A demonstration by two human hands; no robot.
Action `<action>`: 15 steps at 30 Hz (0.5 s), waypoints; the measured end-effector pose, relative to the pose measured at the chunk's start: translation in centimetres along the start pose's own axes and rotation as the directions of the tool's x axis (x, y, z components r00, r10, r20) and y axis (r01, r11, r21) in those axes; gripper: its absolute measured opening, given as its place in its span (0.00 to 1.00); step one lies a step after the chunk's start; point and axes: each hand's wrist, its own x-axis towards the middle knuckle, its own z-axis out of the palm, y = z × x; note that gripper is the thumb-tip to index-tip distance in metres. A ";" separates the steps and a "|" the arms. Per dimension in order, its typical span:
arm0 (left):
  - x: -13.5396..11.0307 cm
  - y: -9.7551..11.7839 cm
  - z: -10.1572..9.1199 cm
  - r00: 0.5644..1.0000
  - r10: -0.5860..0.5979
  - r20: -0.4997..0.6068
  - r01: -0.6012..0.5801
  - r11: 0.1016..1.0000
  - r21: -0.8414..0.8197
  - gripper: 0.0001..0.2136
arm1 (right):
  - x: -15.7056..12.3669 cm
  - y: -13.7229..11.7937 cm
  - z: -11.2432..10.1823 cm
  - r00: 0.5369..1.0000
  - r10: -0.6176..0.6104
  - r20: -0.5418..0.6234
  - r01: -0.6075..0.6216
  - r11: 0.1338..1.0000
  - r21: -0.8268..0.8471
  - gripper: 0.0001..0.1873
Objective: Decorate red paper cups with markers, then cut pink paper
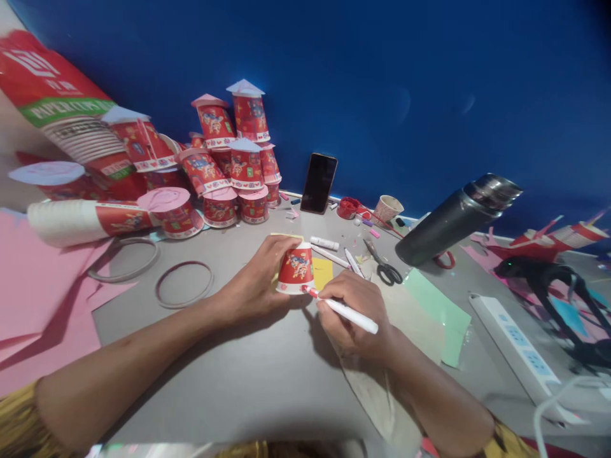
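Pink paper sheets lay at the far left of the grey counter. Beside them were a lying sleeve of cups and two thin rings. Behind these, a pile of decorated cups stood against the blue wall.

The left hand was curled around the side of an upturned red paper cup, fingers closed on it, pressing it mouth-down onto a yellow paper near the middle of the counter. Just to the right, the right hand was closed in a writing grip on a white marker. Its red tip touched the cup's lower rim where the rim met the paper.

Further back, a dark phone leaned upright against the wall. Scissors lay near the right hand, and a green paper was just beyond them. A dark flask stood behind, and a white power strip lay at the right.
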 end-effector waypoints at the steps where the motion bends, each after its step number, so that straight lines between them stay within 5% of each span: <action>1: 0.0 0.0 0.0 1.000 0.002 -0.001 -0.002 1.000 0.000 0.38 | 0.0 0.0 0.0 1.000 0.004 0.006 -0.004 1.000 -0.002 0.05; 15: -0.1 -0.6 0.1 0.998 -0.048 -0.038 0.046 0.998 -0.049 0.38 | 0.1 0.2 -0.5 0.994 0.072 -0.082 -0.075 0.997 -0.035 0.06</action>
